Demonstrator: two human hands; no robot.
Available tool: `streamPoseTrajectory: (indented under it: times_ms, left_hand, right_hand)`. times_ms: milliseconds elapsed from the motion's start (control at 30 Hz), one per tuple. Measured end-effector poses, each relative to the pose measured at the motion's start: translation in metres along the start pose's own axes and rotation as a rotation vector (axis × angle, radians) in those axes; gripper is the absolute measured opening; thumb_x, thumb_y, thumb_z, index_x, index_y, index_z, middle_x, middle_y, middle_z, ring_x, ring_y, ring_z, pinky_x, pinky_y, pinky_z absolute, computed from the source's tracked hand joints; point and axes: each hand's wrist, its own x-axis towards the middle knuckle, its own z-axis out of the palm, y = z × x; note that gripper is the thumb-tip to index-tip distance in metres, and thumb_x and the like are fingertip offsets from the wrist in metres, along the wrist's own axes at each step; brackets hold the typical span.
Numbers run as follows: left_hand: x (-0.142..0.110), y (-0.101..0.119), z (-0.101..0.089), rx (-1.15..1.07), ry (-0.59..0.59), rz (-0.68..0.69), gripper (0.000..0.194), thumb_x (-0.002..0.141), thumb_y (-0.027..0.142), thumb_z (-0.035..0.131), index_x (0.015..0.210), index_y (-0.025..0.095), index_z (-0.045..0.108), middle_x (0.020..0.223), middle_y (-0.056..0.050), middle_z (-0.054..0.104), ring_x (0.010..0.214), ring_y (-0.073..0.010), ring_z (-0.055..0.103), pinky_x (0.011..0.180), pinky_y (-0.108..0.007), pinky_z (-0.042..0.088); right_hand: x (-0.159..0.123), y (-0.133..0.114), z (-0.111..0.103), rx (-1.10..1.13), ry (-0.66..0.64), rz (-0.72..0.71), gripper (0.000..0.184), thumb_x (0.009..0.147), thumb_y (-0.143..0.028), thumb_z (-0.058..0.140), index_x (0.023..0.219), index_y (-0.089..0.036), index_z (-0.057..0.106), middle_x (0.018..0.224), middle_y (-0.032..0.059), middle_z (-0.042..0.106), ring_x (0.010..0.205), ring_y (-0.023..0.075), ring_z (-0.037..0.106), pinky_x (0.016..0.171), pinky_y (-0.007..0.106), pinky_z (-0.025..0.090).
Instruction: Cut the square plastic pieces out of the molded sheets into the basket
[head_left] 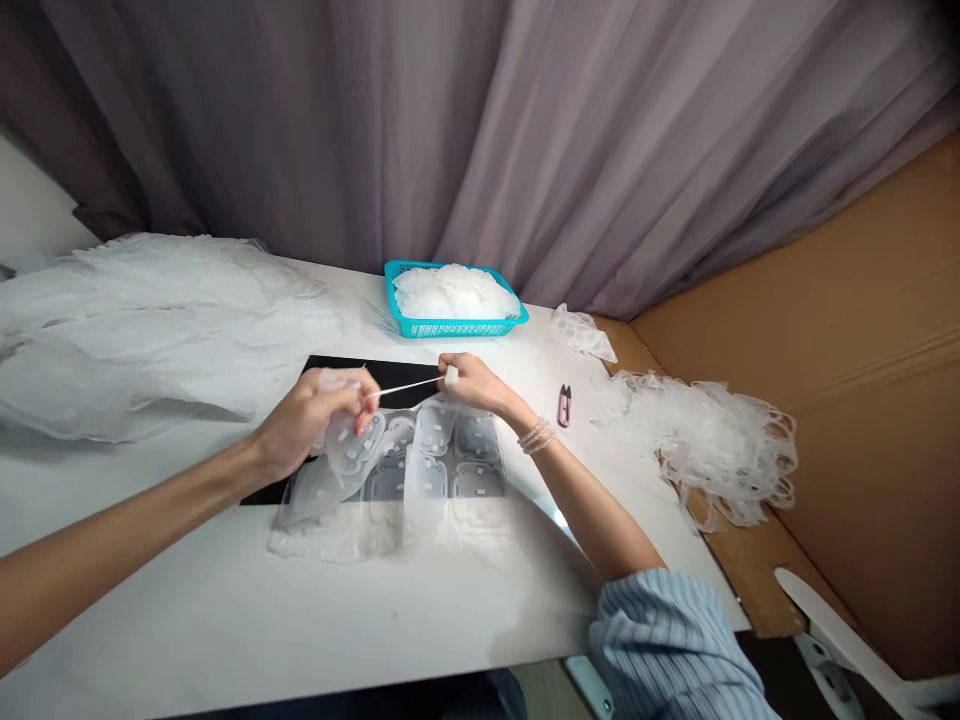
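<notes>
A translucent, rubbery-looking sheet (386, 480) with several rounded cut-out shapes lies over a black mat (341, 370) and the white table. My left hand (330, 415) is closed on the sheet's upper left part, lifting it so a rounded piece hangs below the fingers. My right hand (472, 382) is in a fist at the sheet's far edge, with a white cover on one finger. Between both hands runs a thin translucent strip (409, 386), pulled taut. Its ends are hidden inside my fingers.
Behind the sheet stands a turquoise basket (461, 328) heaped with translucent pieces. A large stack of sheets (165, 330) covers the table's left. At right lie small pink-handled snips (564, 407), a perforated scrap (583, 332) and a pile of cut-out offcuts (712, 445) beside a cardboard wall (847, 370).
</notes>
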Motion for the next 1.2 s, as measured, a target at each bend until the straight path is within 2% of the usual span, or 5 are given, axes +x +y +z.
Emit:
streamPoseTrajectory:
  times_ms: [167, 333, 667, 900, 1200]
  left_hand:
    - [0.025, 0.006, 0.001, 0.082, 0.046, -0.084, 0.028, 0.086, 0.040, 0.056, 0.073, 0.017, 0.065, 0.049, 0.006, 0.038, 0.048, -0.0108, 0.035, 0.048, -0.026, 0.028]
    - [0.033, 0.005, 0.010, 0.189, 0.100, 0.003, 0.028, 0.088, 0.039, 0.052, 0.074, 0.018, 0.062, 0.064, 0.002, 0.056, 0.061, -0.0144, 0.050, 0.059, -0.028, 0.037]
    - [0.010, 0.009, 0.002, 0.401, -0.044, 0.190, 0.030, 0.092, 0.034, 0.045, 0.071, 0.020, 0.062, 0.062, -0.001, 0.057, 0.057, -0.0160, 0.047, 0.055, -0.033, 0.036]
    - [0.011, 0.024, -0.011, 0.403, -0.092, 0.173, 0.029, 0.090, 0.039, 0.049, 0.085, 0.020, 0.070, 0.085, -0.004, 0.072, 0.078, -0.0196, 0.063, 0.072, -0.030, 0.046]
    - [0.054, -0.007, -0.024, 0.488, -0.151, -0.001, 0.024, 0.061, 0.034, 0.073, 0.082, 0.022, 0.071, 0.083, -0.001, 0.069, 0.076, -0.0201, 0.059, 0.061, -0.026, 0.040]
  right_hand:
    - [-0.012, -0.039, -0.005, 0.078, -0.191, -0.266, 0.024, 0.072, -0.026, 0.062, 0.080, -0.023, 0.039, 0.080, -0.0017, 0.059, 0.078, 0.0160, 0.049, 0.071, 0.027, 0.038]
    - [-0.007, -0.048, 0.005, 0.087, -0.099, -0.331, 0.017, 0.085, -0.025, 0.047, 0.078, -0.024, 0.032, 0.067, -0.0055, 0.044, 0.064, 0.0129, 0.039, 0.062, 0.025, 0.034]
    - [0.001, -0.008, 0.017, -0.102, -0.027, -0.421, 0.020, 0.075, -0.013, 0.049, 0.074, -0.024, 0.032, 0.062, -0.0067, 0.036, 0.057, 0.0132, 0.028, 0.058, 0.027, 0.025]
    - [0.000, 0.035, -0.001, -0.166, 0.084, -0.265, 0.015, 0.077, -0.013, 0.042, 0.077, -0.025, 0.032, 0.064, -0.0056, 0.040, 0.059, 0.0149, 0.037, 0.061, 0.027, 0.031]
    - [0.008, -0.020, 0.024, -0.187, -0.194, -0.368, 0.014, 0.080, -0.023, 0.058, 0.081, -0.022, 0.045, 0.085, 0.0009, 0.057, 0.086, 0.0204, 0.051, 0.086, 0.035, 0.038]
